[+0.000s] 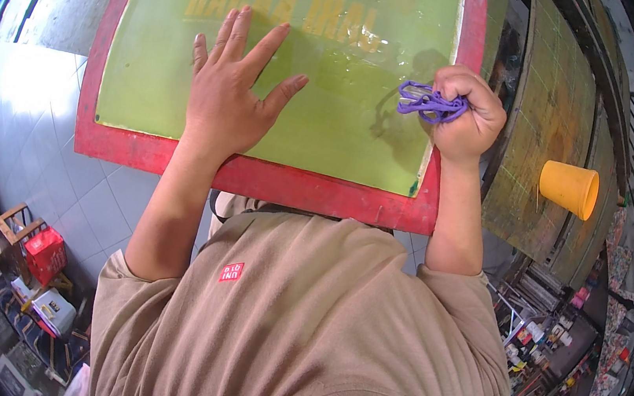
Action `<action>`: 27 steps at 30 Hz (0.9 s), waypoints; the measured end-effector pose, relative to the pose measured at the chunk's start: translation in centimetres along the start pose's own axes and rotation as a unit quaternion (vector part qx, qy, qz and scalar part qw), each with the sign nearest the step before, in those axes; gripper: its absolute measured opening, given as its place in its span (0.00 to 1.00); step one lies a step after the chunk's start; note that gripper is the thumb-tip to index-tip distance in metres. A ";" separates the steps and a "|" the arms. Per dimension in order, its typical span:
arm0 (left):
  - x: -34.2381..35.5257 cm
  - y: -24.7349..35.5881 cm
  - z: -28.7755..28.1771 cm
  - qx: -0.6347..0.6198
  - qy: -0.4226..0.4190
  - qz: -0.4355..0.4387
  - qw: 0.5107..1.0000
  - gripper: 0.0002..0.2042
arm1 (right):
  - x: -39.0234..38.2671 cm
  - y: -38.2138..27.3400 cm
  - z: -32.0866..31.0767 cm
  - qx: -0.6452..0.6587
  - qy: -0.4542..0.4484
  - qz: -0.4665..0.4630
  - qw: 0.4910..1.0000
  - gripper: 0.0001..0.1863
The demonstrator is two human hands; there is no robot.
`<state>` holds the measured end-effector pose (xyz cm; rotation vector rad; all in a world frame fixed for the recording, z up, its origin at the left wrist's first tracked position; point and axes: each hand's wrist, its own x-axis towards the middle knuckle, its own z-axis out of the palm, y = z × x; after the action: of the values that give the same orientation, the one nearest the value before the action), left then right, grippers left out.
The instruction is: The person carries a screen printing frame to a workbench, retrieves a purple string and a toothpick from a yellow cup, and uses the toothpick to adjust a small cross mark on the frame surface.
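A screen-printing frame with a red border [294, 193] and yellow-green mesh [326, 120] lies in front of my body. Faint orange mirrored lettering shows in the mesh near its far side, and wet-looking glossy patches lie to the right of it. My left hand [228, 100] is spread over the left half of the mesh, fingers apart, holding nothing. At the right border my right hand [469, 122] is closed in a fist around a bunched purple cord [433, 104]. Loops of the cord stick out leftward over the mesh, casting a shadow there.
A yellow plastic cup [568, 188] sits on a stained wooden board [533, 145] at the right. Shelves crowded with small bottles and jars [544, 345] stand at the lower right. On the tiled floor at the lower left are a red bag [46, 254] and a white container [56, 310].
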<state>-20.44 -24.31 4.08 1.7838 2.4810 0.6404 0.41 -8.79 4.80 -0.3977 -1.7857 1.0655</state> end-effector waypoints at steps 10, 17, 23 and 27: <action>0.0 0.1 0.0 -0.001 -0.002 -0.004 1.000 0.28 | -0.1 0.1 0.0 0.012 0.016 0.000 1.000 0.08; 0.0 0.1 0.0 -0.002 -0.002 -0.003 1.000 0.28 | -0.1 0.1 -0.1 0.011 0.022 -0.012 1.000 0.08; 0.0 0.1 -0.1 -0.004 -0.012 -0.010 1.000 0.27 | -0.2 0.2 -0.3 0.019 0.058 -0.008 0.998 0.07; 0.1 0.3 -0.2 -0.005 -0.008 -0.011 1.000 0.27 | -0.4 0.5 -0.8 0.060 0.112 -0.008 0.992 0.07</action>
<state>-20.29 -24.18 4.37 1.7504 2.4795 0.6335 1.20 -8.39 4.29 -0.4105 -1.5159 1.0674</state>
